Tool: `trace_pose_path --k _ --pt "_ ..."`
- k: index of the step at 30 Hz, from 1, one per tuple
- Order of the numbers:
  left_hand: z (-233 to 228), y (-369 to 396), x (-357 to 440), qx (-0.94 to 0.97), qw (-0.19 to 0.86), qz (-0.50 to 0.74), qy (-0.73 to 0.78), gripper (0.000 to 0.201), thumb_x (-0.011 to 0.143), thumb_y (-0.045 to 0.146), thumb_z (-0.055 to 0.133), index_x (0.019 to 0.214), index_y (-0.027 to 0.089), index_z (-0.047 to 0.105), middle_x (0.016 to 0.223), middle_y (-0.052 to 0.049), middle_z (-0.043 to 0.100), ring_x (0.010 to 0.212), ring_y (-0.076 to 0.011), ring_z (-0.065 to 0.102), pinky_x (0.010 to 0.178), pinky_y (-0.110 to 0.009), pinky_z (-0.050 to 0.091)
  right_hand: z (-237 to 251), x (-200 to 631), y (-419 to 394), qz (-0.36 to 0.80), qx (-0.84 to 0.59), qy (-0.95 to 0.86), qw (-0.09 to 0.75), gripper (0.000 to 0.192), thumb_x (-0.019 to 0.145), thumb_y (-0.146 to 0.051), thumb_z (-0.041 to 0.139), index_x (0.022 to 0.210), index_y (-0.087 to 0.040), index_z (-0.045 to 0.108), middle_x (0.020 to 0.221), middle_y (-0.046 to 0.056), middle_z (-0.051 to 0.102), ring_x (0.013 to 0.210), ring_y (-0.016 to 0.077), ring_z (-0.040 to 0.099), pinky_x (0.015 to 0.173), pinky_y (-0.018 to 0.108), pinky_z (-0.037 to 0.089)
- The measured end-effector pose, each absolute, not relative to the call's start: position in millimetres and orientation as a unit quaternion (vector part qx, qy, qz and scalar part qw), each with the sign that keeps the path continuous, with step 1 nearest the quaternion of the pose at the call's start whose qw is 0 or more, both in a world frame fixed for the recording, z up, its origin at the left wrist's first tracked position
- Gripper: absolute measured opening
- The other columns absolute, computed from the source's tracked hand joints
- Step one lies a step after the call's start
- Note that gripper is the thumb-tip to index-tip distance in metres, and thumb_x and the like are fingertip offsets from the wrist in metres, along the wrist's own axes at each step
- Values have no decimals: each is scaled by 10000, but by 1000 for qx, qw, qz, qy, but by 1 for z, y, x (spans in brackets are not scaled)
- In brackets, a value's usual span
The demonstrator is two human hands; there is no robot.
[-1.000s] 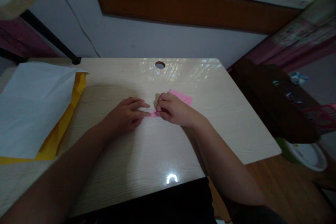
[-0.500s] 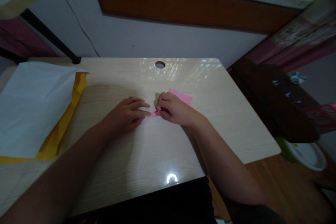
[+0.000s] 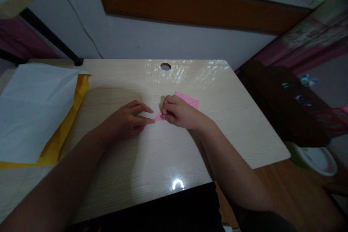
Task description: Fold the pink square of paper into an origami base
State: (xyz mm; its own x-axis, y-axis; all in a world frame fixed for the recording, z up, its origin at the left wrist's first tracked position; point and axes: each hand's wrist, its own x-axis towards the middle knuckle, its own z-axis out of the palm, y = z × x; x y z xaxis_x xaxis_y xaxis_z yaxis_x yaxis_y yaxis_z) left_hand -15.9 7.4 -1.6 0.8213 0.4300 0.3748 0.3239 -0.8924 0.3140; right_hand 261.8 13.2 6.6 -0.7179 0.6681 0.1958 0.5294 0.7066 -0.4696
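Note:
A folded pink paper (image 3: pixel 190 99) lies on the pale wood-grain table, its wide end to the right and a narrow point to the left. My right hand (image 3: pixel 176 111) covers its middle, with the fingers curled and pinching the paper near that point. To the left, my left hand (image 3: pixel 133 117) rests on the table with its fingers apart. One fingertip is at the very tip of the paper; whether it presses on it I cannot tell. The part of the paper beneath my right hand is hidden.
White sheets (image 3: pixel 35 108) lie over yellow paper (image 3: pixel 67 123) at the table's left. A round cable hole (image 3: pixel 165 66) is near the back edge of the table (image 3: pixel 244 130). Beyond the right edge, lower down, sits a white and green basin (image 3: pixel 317 159).
My left hand has shifted slightly left, so more of the paper's narrow tip shows. The right hand keeps its place on the paper.

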Motion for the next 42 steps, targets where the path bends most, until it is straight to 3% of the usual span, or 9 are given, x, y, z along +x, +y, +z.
trace_pose_path --k 17,42 --pt "-2 9 -18 941 114 241 207 301 885 84 608 1088 243 764 1234 -80 697 1085 -227 636 947 -402 563 9 262 13 200 -332 -905 174 56 934 -178 609 895 -168 648 976 82 581 886 207 526 860 361 422" --pt "-4 7 -17 943 138 221 208 329 899 103 615 1136 279 759 1263 -70 686 1094 -226 632 970 -418 544 4 263 14 200 -325 -907 178 58 924 -160 592 886 -182 630 984 83 576 890 208 517 848 363 434"
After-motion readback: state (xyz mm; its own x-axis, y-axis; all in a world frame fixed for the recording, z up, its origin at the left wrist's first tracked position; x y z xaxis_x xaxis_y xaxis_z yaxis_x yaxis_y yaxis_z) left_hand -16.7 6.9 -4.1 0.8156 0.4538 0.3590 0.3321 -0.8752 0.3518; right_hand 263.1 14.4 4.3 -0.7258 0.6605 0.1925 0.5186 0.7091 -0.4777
